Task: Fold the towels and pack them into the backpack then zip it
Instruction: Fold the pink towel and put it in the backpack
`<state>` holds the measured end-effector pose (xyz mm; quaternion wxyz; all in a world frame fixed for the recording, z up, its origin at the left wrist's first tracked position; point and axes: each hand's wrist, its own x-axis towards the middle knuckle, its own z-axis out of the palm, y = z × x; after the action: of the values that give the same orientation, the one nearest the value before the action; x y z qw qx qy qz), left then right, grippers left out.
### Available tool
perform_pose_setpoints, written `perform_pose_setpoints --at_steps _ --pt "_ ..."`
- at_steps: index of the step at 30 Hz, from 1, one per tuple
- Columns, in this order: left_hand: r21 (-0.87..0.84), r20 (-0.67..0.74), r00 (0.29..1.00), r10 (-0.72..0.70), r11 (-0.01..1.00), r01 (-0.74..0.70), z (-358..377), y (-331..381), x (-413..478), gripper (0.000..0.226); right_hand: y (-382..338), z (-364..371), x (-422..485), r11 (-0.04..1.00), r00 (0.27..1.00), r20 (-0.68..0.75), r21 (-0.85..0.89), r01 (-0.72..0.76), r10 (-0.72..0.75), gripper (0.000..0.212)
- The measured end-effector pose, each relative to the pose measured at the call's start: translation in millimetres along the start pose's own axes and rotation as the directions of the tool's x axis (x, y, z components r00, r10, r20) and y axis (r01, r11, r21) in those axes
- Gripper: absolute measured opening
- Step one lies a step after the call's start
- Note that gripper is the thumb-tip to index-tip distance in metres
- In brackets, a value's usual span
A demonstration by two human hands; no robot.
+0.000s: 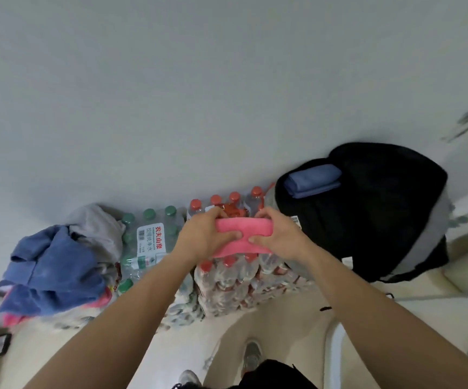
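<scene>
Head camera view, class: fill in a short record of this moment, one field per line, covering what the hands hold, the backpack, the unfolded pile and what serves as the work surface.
held item: pink towel, folded, gripped at both ends
left hand: closed on the towel's left end
right hand: closed on the towel's right end
backpack: black, open, on the right
already packed: folded blue towel in the opening
unfolded pile: blue, grey and pink cloths, on the left
work surface: red-capped bottle packs

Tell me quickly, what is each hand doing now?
Left hand: closed on the left end of the pink towel.
Right hand: closed on the right end of the same towel.
</scene>
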<state>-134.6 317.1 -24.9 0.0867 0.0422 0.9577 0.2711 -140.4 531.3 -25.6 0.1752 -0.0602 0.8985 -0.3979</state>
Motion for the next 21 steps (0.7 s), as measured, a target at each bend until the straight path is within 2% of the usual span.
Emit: perform_pose_setpoints --at_steps 4,7,10,12,16,21 --pt "-0.346 -0.032 0.999 0.025 0.938 -0.034 3.0 45.8 20.7 0.047 17.2 -46.3 -9.0 0.987 0.968 -0.233 0.149 -0.056 0.09 0.051" --pt "-0.476 0.005 0.998 0.056 0.878 -0.047 16.9 80.4 36.9 0.051 42.6 -74.5 -16.9 0.962 0.881 -0.421 0.244 -0.12 0.216 0.053" --pt "-0.453 0.007 0.991 0.132 0.884 -0.115 42.4 111.4 56.1 0.05 67.5 -95.3 -24.7 0.935 0.791 -0.522 0.311 -0.171 0.318 0.046" --pt "-0.39 0.01 0.988 0.152 0.911 -0.136 62.2 130.5 65.4 0.044 82.2 -104.2 -23.8 0.932 0.761 -0.547 0.29 -0.218 0.349 0.04" --pt "-0.209 0.019 0.992 0.125 0.971 -0.118 102.3 156.0 82.3 0.042 108.4 -113.3 -6.9 0.946 0.74 -0.589 0.186 -0.267 0.324 0.035" --pt "-0.136 0.06 0.998 -0.015 0.99 0.023 131.3 169.1 97.1 0.04 130.6 -107.4 14.3 0.927 0.769 -0.544 0.045 -0.371 0.334 0.041"
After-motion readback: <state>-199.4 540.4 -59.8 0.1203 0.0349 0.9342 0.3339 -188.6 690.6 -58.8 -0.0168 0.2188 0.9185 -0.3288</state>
